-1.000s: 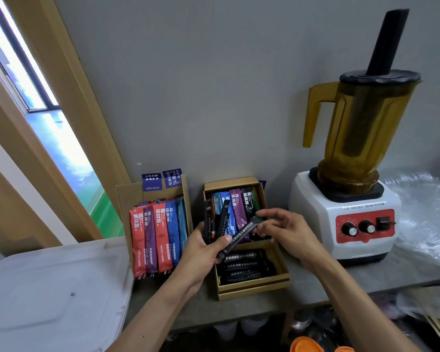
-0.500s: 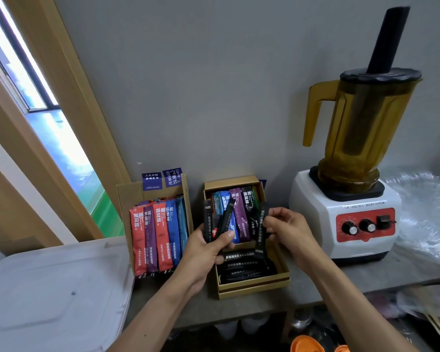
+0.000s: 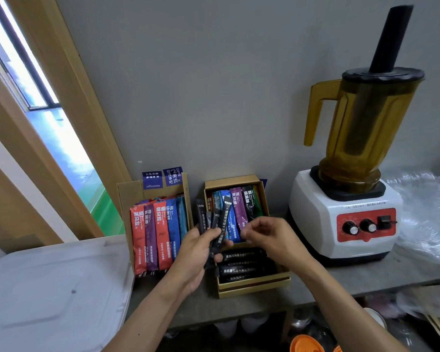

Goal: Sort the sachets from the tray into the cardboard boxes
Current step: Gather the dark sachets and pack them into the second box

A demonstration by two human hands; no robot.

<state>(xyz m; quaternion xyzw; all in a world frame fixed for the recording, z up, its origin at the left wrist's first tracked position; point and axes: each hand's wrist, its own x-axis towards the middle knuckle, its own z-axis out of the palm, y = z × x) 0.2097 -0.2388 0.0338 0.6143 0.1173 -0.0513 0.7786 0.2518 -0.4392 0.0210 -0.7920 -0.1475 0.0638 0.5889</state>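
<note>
My left hand (image 3: 194, 252) grips a fan of several black sachets (image 3: 220, 224), held up in front of the gold cardboard box (image 3: 254, 288). That box has coloured sachets (image 3: 239, 209) standing in its back part and black sachets (image 3: 244, 265) lying flat in its front part. My right hand (image 3: 269, 237) hovers over the box just right of the fan, fingers loosely curled, with nothing visible in it; it is blurred. A brown cardboard box (image 3: 128, 191) to the left holds red, purple and blue sachets (image 3: 158, 229) upright.
A white translucent plastic tray or lid (image 3: 48, 288) lies at the left on the grey counter (image 3: 366, 275). A blender (image 3: 346, 212) with an amber jug stands right of the gold box, and crinkled plastic film (image 3: 429, 212) lies beyond it. Orange items (image 3: 305, 344) sit below the counter edge.
My right hand took one black sachet from the fan, carried it down over the gold box and now holds none. It has come back beside the fan. My left hand barely moved.
</note>
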